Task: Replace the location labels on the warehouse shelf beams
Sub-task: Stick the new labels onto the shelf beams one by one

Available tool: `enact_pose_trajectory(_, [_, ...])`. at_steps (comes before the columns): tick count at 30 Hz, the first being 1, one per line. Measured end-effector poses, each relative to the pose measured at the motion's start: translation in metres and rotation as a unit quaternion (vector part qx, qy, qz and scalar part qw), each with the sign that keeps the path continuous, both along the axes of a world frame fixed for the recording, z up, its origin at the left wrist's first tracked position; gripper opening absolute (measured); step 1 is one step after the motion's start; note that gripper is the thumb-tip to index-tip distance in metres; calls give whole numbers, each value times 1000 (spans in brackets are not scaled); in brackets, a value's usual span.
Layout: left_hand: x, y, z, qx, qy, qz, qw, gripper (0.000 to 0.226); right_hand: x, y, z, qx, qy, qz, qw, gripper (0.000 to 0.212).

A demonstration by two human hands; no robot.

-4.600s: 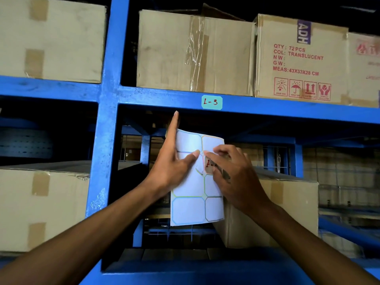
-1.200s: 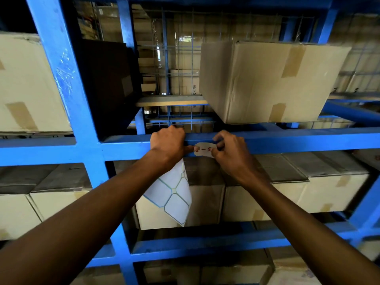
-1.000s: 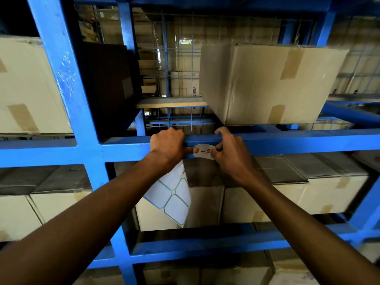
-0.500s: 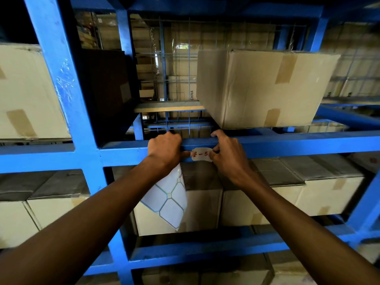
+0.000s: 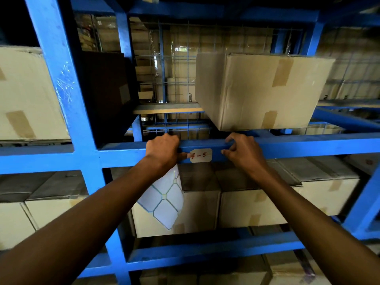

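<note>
A white label [image 5: 201,155] with red handwriting ending in "-5" is stuck on the front of the blue shelf beam [image 5: 298,148]. My left hand [image 5: 162,150] grips the beam just left of it, thumb pressing the label's left edge, and holds a sheet of blank labels [image 5: 163,199] that hangs down below the beam. My right hand [image 5: 243,152] rests on the beam to the right of the label, fingers curled over the beam's top edge, apart from the label.
A taped cardboard box [image 5: 261,90] sits on the shelf right above the beam. More boxes [image 5: 255,200] fill the shelf below. A blue upright post [image 5: 67,103] stands at the left, with a box [image 5: 24,93] beyond it. Wire mesh backs the bay.
My right hand has slid off the label to the right along the beam, leaving the label fully uncovered. My left thumb still presses its left edge.
</note>
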State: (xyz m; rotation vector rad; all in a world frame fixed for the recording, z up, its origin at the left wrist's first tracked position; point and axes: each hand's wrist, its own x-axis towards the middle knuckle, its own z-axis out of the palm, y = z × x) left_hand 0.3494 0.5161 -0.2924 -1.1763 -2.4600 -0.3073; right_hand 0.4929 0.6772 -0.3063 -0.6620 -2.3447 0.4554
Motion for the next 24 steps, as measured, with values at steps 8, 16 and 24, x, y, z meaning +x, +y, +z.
enact_pose_trajectory(8, [-6, 1, 3, 2, -14, 14, 1000, 49, -11, -5, 5, 148, -38, 66, 986, 36])
enact_pose_trajectory(16, [-8, -5, 4, -36, 7, -16, 999, 51, -7, 4, -7, 183, -61, 76, 978, 46])
enact_pose_trajectory(24, [15, 4, -5, -47, 133, 41, 989, 49, -17, 14, -5, 300, -76, 62, 949, 62])
